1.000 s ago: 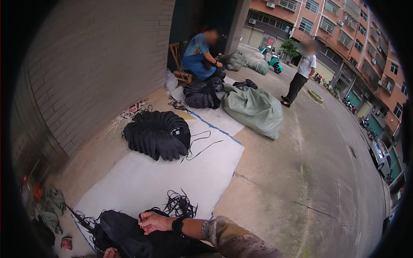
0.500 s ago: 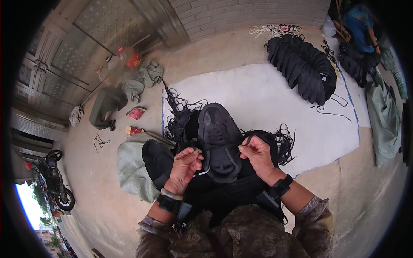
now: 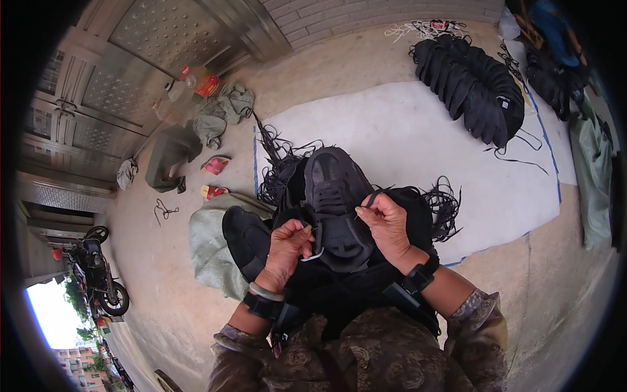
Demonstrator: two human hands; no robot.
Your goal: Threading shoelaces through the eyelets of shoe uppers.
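A black shoe upper (image 3: 338, 225), laced across its front, lies over my lap with its toe pointing away from me. At its left edge my left hand (image 3: 287, 249) is closed in a pinch on what looks like a black lace, mostly hidden by the fingers. A thin whitish piece (image 3: 313, 257) shows beside these fingers; I cannot tell its kind. My right hand (image 3: 386, 225) pinches a black shoelace (image 3: 373, 197) at the upper's right edge. More black uppers (image 3: 243, 242) and a bunch of loose black laces (image 3: 445, 208) lie around my lap.
A white sheet (image 3: 483, 189) covers the floor ahead, with a curved row of black uppers (image 3: 467, 91) at its far right. Green sacks (image 3: 219, 245) lie left and right. Red slippers (image 3: 215, 164), bottles (image 3: 208, 85) and a motorcycle (image 3: 101, 274) stand left. Another person (image 3: 552, 32) is far right.
The whole view has shifted slightly, moving the surroundings right. My right hand has come a little closer in over the shoe upper, still pinching the lace. The left hand stays at its edge.
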